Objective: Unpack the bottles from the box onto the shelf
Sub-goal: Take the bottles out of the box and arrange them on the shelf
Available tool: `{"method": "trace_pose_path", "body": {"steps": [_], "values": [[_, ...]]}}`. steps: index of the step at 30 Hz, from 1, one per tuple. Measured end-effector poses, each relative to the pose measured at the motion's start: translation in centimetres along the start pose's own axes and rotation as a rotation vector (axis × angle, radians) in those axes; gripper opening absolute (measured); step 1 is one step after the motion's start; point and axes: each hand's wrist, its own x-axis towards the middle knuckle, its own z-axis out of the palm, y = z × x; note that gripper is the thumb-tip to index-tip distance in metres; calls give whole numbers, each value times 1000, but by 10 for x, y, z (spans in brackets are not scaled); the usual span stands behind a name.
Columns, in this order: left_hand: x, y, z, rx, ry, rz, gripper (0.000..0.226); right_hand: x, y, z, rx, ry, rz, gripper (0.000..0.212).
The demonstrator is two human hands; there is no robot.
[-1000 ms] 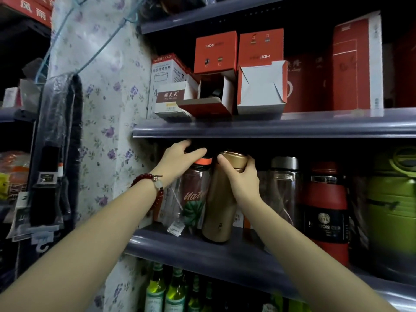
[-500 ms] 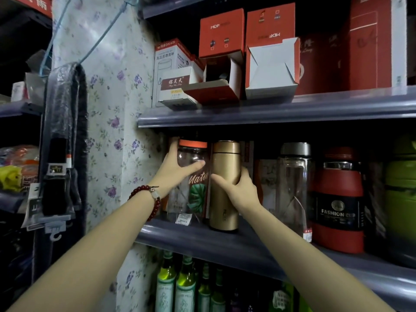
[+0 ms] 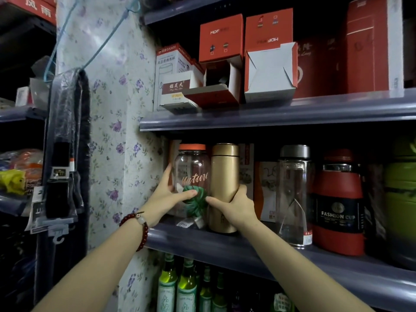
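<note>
**A:** From the head camera, where are your hands?

**B:** Your left hand [image 3: 166,194] is cupped on the clear bottle [image 3: 191,181], fingers up its left side and thumb across the green leaf print. Your right hand [image 3: 236,204] is wrapped round the lower half of the gold flask [image 3: 224,188]. Both grips are closed on the bodies, not pinching the caps.

**A:** And the bottles themselves?

**B:** Both stand upright at the left end of the middle shelf [image 3: 225,246], touching or very nearly so, near the front edge. An opened red carton [image 3: 216,86] lies on the shelf above; whether anything is left in it you cannot tell.

**A:** How will they handle?

**B:** The gold flask looks like smooth metal: stiff, probably heavier than it seems, and likely slippery. Hold it mid-body with a full wrap, as you are. The clear bottle looks empty and light, so it will tip easily. It may be glass, so don't knock it against the flask. Steady it low, below the lettering, not by the orange lid [image 3: 192,147].
</note>
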Motion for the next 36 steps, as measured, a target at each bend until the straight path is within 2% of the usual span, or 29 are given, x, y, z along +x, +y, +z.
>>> {"method": "trace_pose_path", "body": {"steps": [2,4,7,13,16,18,23,28,32,36], "values": [[-3,-1,4,-6,-40,-49,140,1,2,-6,7,-72,8,91],[-5,-4,12,114,-10,-62,134,1,4,-11,7,-122,-2,87],[-4,-9,15,163,40,-66,133,0,6,-12,-12,-105,-27,86],[1,-16,-3,-101,-144,-144,142,-2,7,-15,-79,-89,-48,91],[-2,-10,4,33,-150,-135,136,-5,6,-8,-109,-21,-41,94],[-3,-10,7,143,-78,-117,123,-7,4,-2,-141,19,-32,96],[-3,-12,0,167,-54,-85,109,-10,-1,3,-188,37,-30,97],[-6,-14,-12,165,-114,-113,126,-18,-4,1,-204,29,-46,95],[-9,-13,-18,54,-169,-155,112,-29,-9,2,-242,35,-74,90],[-11,-12,-16,253,-172,-122,113,-36,-10,1,-257,-9,-44,89]]}}
